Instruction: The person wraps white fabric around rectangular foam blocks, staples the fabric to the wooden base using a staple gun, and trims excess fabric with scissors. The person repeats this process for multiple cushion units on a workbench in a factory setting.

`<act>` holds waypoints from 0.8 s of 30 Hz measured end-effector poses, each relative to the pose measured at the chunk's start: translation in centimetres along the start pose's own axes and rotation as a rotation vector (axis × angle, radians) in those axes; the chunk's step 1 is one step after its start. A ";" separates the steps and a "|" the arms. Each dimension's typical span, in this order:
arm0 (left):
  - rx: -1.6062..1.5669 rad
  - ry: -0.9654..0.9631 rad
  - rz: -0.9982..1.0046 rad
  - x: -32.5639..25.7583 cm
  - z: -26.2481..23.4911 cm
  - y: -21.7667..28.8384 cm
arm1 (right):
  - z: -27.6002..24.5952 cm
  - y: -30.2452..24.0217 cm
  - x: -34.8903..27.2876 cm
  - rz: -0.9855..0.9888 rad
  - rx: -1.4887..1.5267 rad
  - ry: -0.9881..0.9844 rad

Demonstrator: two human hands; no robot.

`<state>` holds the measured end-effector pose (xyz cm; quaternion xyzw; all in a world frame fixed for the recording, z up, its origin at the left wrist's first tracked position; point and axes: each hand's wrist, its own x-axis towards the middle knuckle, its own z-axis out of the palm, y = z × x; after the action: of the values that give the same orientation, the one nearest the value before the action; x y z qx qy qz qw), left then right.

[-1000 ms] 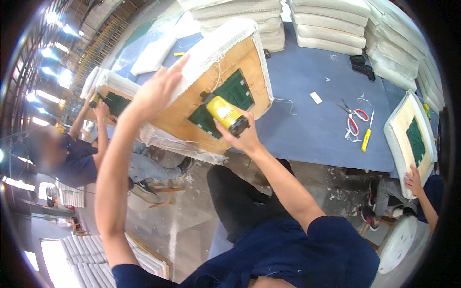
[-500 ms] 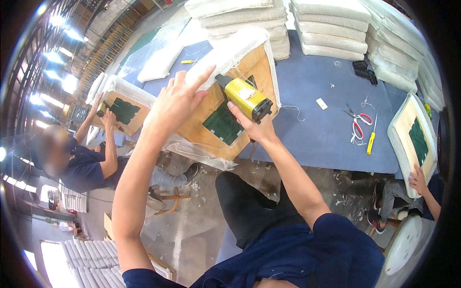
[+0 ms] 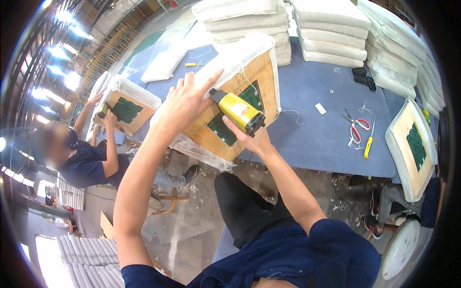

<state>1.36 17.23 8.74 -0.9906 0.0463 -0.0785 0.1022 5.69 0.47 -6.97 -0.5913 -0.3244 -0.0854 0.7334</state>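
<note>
My right hand (image 3: 247, 137) grips a yellow and black staple gun (image 3: 240, 111), its black nose pointing up and left. The nose is at the white-covered edge of a seat panel (image 3: 265, 72), close to my left thumb. Wood and a dark green webbed opening (image 3: 222, 130) show on the panel's upturned underside, which is tilted toward me. My left hand (image 3: 185, 98) lies over the panel's left edge on the white fabric, fingers stretched and apart. The right fingers are partly hidden behind the gun.
On the blue table (image 3: 307, 139) lie red-handled scissors (image 3: 356, 127), a yellow-handled screwdriver (image 3: 369, 148) and a black object (image 3: 363, 77). Stacked white cushions (image 3: 331, 31) stand behind. A co-worker (image 3: 91, 163) at left handles another panel (image 3: 129, 108). A further panel (image 3: 413, 149) leans at right.
The staple gun has moved slightly left and down, nearer my left hand. My left hand has shifted a little right along with the panel. The co-worker's hand on the right-hand panel no longer shows.
</note>
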 end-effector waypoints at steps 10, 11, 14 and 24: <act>-0.085 -0.163 0.061 -0.4 -1.8 0.2 | 0.3 0.3 -0.9 -0.254 -0.154 -0.014; -0.118 -0.196 0.086 -0.2 -2.2 -0.2 | 0.2 0.4 -1.0 -0.318 -0.225 0.006; -0.707 -0.291 0.082 -0.7 -3.3 -5.6 | 1.1 -1.3 -1.7 -0.187 -0.071 -0.028; -0.047 -0.153 -0.124 -3.7 -0.6 -3.3 | 2.3 3.4 -3.9 -0.106 -0.074 -0.034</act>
<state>-2.16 20.69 9.45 -0.9968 -0.0211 -0.0077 0.0770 3.52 2.53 -11.75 -0.6012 -0.3643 -0.1261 0.7000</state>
